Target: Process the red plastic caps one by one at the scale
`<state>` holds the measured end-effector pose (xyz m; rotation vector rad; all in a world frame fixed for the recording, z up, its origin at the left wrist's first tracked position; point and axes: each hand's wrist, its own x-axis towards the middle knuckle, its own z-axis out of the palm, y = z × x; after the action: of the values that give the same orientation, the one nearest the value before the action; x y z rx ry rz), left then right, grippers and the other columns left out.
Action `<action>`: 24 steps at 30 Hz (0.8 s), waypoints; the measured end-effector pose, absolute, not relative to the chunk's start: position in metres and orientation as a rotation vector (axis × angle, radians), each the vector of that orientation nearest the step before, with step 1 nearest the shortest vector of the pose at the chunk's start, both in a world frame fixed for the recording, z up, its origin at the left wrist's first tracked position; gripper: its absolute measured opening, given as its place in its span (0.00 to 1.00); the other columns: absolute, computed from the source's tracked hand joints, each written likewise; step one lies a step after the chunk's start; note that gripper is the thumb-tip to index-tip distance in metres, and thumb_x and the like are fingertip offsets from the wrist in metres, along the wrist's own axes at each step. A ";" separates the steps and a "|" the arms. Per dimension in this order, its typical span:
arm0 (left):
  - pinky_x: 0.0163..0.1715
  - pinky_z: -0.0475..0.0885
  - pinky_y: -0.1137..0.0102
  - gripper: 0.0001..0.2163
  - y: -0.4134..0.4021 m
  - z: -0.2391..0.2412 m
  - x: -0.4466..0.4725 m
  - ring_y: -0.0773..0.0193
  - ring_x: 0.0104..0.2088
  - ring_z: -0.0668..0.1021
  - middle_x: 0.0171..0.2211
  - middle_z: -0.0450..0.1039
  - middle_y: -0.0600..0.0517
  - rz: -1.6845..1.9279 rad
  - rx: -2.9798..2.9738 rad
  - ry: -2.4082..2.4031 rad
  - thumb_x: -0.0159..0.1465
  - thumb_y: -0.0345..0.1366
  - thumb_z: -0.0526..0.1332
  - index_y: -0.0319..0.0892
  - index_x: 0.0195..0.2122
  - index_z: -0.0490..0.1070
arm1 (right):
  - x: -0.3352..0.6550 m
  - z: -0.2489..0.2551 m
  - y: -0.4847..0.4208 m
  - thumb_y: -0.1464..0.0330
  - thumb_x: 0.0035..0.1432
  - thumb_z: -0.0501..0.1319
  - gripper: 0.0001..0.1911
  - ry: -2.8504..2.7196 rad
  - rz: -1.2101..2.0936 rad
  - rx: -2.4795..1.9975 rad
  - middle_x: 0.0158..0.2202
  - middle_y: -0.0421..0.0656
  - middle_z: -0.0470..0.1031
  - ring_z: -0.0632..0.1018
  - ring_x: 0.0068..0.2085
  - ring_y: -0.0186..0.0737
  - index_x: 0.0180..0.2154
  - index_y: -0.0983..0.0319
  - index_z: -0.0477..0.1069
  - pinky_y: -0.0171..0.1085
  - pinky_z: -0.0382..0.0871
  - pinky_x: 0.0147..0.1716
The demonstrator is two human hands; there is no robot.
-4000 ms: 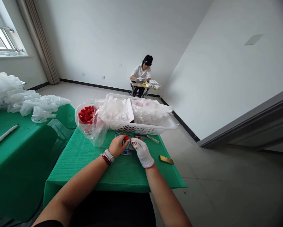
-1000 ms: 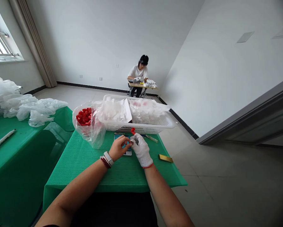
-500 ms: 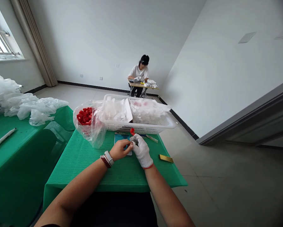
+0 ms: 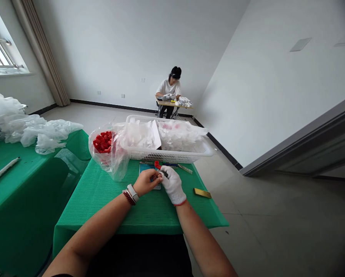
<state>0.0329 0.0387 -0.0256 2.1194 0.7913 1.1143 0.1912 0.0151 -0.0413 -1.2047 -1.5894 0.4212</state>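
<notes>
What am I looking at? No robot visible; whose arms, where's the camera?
No machine: one camera on a person's head looks forward and down, so the two forearms entering from below are that person's own. The left hand is bare, with a wristwatch; the right hand wears a white glove. Together they pinch a small red-tipped part, too small to identify, above a blue card on a green table. Behind stand a white basket of clear bags and a bag of red caps; a gold piece lies to the right. The person at the far desk is a co-worker.
</notes>
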 end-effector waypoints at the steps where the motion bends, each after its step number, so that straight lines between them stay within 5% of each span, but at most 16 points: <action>1: 0.24 0.59 0.74 0.13 0.039 -0.026 0.033 0.69 0.23 0.65 0.20 0.63 0.56 1.120 2.110 0.812 0.63 0.44 0.60 0.38 0.30 0.71 | 0.191 -0.042 0.015 0.57 0.58 0.59 0.15 -1.588 0.424 -1.211 0.34 0.42 0.75 0.76 0.35 0.40 0.41 0.60 0.71 0.38 0.73 0.38; 24: 0.22 0.54 0.74 0.18 0.040 -0.026 0.033 0.71 0.20 0.60 0.18 0.54 0.60 1.155 2.062 0.847 0.63 0.48 0.60 0.39 0.24 0.67 | 0.192 -0.046 0.017 0.59 0.59 0.59 0.14 -1.607 0.372 -1.280 0.37 0.43 0.78 0.78 0.39 0.43 0.43 0.60 0.73 0.41 0.72 0.41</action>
<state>0.0327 0.0403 -0.0265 2.0622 0.8467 1.1547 0.1916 0.0168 -0.0458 -1.2797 -1.6075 0.3716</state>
